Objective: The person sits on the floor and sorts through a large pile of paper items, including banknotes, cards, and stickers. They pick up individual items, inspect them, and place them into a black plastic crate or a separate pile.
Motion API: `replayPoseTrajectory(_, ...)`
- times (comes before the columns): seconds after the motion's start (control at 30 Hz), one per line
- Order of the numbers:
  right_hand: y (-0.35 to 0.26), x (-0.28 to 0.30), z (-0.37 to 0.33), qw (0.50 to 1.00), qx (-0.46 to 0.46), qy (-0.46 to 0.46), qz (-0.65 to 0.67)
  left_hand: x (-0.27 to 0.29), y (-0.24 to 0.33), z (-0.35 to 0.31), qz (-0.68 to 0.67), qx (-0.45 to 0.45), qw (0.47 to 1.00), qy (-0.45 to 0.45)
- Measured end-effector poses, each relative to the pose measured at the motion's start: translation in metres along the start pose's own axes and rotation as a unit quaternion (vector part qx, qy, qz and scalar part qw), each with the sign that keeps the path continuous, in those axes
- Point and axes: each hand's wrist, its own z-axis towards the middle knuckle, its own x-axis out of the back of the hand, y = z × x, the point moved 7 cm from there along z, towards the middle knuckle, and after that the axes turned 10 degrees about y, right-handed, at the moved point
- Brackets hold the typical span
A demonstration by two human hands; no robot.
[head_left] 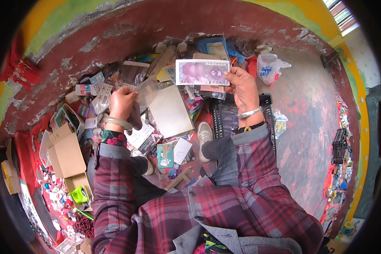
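My right hand [242,86] pinches the right end of a pack of play banknotes [202,73], white-edged with a purple-grey print, held up over the pile. Off to its left, my left hand [123,103] is closed, knuckles up. From its fingertips a see-through plastic bag [147,89] seems to extend toward the right; its outline is faint. Below the bag, a blank pale board [170,112] lies on the heap. A white card [182,151] and a green printed booklet [165,155] lie between my feet.
Mixed paper and packets pile against the red, peeling wall [165,25]. Beside my right leg is a black plastic crate [228,114]. A white plastic bag [271,67] sits on the floor farther right. On the left stand an opened cardboard box [67,152] and a green-rimmed basket [70,118].
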Motion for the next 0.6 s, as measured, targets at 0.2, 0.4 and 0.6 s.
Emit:
replayPoseTrajectory(0.2, 0.006, -0.014, -0.009, 0.999, -0.021, -0.012, 0.046, -0.003, 0.044, -0.016, 0.034, -0.053, 0.997, 0.053)
replayPoseTrajectory(0.4, 0.027, -0.055, -0.032, 0.994, -0.058, -0.036, 0.083, -0.067, 0.094, -0.079, -0.359, 0.048, 0.905, -0.223)
replayPoseTrajectory(0.6, 0.039, -0.092, -0.057, 0.990, -0.067, -0.088, 0.091, -0.071, 0.085, -0.077, -0.529, 0.217, 0.814, -0.105)
